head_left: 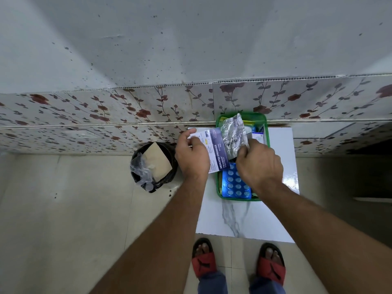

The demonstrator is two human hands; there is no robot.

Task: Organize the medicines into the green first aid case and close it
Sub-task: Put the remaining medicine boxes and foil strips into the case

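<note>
The green first aid case [266,132] lies open on a white marble-look table [282,162] against the tiled wall. My left hand [191,158] holds a white and purple medicated dressings box [214,149] over the case's left rim. My right hand [259,164] pinches a crinkled silver foil strip [234,132] above the case. A blue blister pack of tablets [234,184] lies in the near end of the case. More small boxes [257,133] sit at the far end, partly hidden by the foil.
A black bin [153,166] lined with plastic, holding a brown cardboard piece, stands on the floor left of the table. The flower-patterned wall tiles [106,111] run right behind the case. My feet in red sandals [204,262] stand at the table's near edge.
</note>
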